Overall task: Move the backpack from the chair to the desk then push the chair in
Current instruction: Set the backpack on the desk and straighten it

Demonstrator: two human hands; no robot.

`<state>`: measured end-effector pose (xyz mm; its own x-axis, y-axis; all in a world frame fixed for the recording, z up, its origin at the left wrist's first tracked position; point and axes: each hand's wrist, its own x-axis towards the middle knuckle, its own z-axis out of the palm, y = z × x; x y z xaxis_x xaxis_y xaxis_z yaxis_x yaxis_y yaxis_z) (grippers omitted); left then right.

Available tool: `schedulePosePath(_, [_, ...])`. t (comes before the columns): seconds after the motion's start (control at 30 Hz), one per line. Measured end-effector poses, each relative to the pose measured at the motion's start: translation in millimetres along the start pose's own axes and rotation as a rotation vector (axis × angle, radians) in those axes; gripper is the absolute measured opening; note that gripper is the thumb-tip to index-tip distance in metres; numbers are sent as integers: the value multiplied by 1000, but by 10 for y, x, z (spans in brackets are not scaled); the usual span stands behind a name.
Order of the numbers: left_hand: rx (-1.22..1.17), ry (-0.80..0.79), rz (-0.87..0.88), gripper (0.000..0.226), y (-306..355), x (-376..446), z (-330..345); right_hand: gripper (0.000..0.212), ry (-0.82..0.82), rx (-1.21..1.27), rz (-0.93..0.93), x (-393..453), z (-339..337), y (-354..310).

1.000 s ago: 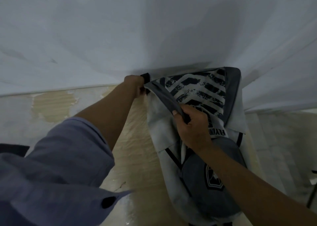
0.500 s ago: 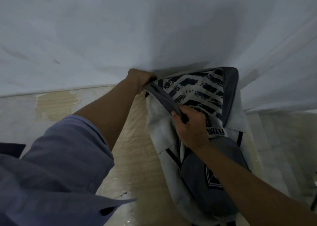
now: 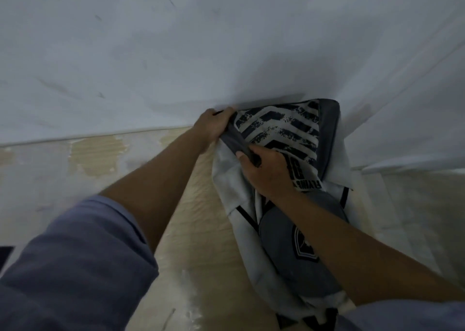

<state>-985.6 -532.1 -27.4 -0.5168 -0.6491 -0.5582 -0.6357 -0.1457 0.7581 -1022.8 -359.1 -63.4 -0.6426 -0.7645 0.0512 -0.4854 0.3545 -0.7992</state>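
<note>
The backpack [image 3: 284, 129] is white and grey with dark chevron stripes and a grey front pocket. It lies on the pale wooden desk [image 3: 201, 230] with its top pressed against the white wall. My left hand [image 3: 214, 125] grips the backpack's top left corner by the wall. My right hand [image 3: 266, 173] pinches the grey edge band lower down, over the printed lettering. The chair is out of view.
The white wall [image 3: 226, 54] runs along the back of the desk. Worn patches of bare wood [image 3: 95, 154] show on the desk at left. A white ledge [image 3: 402, 164] juts out at the right behind the backpack.
My left hand has slid further onto the backpack's top corner against the wall. My right hand keeps its grip on the grey edge. The backpack has barely shifted.
</note>
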Motion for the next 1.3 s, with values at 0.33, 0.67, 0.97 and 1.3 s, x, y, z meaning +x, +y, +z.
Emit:
schedulePosePath(0.33, [38, 334, 28, 110, -666, -885, 530, 34, 115, -180, 8, -649, -530, 424])
schedulePosePath(0.67, [6, 523, -40, 38, -1333, -1520, 1397, 89, 171, -411, 538, -1580, -891, 1035])
schedulePosePath(0.97, [-209, 566, 21, 36, -1526, -1395, 1455, 90, -5, -48, 624, -1697, -840, 1433])
schedulePosePath(1.3, [-243, 505, 54, 28, -1458, -1131, 1302, 69, -22, -81, 491, -1485, -768, 1384])
